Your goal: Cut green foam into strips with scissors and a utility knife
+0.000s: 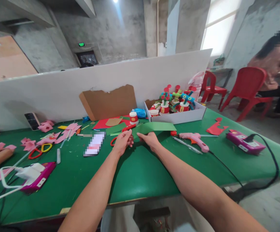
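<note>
A curved strip of green paper (pixel 158 127) is pinched at its near edge by my right hand (pixel 151 141), thumb on top. My left hand (pixel 123 142) is closed, fingers curled, beside the strip's left end; what sits in its fingers is hidden. Just beyond my left hand lies a long red object (pixel 128 127), and a red loop handle (pixel 113 141) shows at its left. A red and white paper cup (pixel 133 118) stands upside down behind them. To the right of my right hand rests a pink glue gun (pixel 195 140) with a clear plastic packet (pixel 187 145) in front.
A white box (pixel 177 118) holds several cup figures with spring arms. Purple power strips (pixel 245 141) lie right and left. A phone (pixel 32 121) leans on the white divider (pixel 58 93). At far left, another person's hand (pixel 0 156) is among pink paper and scissors (pixel 35 153).
</note>
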